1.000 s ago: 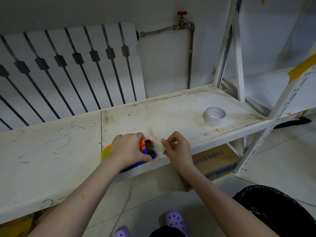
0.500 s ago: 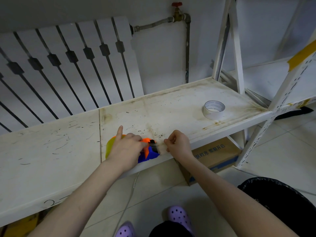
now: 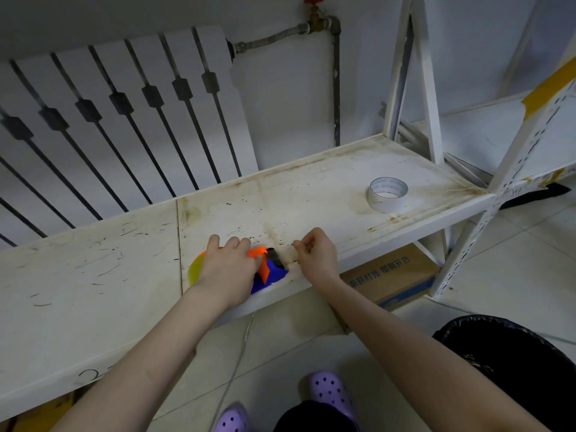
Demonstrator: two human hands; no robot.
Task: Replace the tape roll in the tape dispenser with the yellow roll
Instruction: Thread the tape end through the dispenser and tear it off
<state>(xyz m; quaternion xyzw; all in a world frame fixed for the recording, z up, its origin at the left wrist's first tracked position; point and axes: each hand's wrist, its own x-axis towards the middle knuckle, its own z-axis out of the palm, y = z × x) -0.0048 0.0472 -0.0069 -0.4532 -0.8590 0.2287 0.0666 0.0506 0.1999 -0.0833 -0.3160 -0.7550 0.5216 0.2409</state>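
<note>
A: Dispenser's position?
B: Tape dispenser point(image 3: 268, 269) on the shelf point(image 3: 311, 201), at the front edge, under the left hand point(image 3: 227, 269). Right hand point(image 3: 318, 254) just beside it, to the right.
A: Other roll?
B: Spare roll point(image 3: 388, 194) farther right and back on the shelf, well apart. Box point(image 3: 389, 279) on the floor below.

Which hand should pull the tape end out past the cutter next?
The right hand: it already pinches the tape end beside the dispenser, while the left hand presses down on it.
</note>
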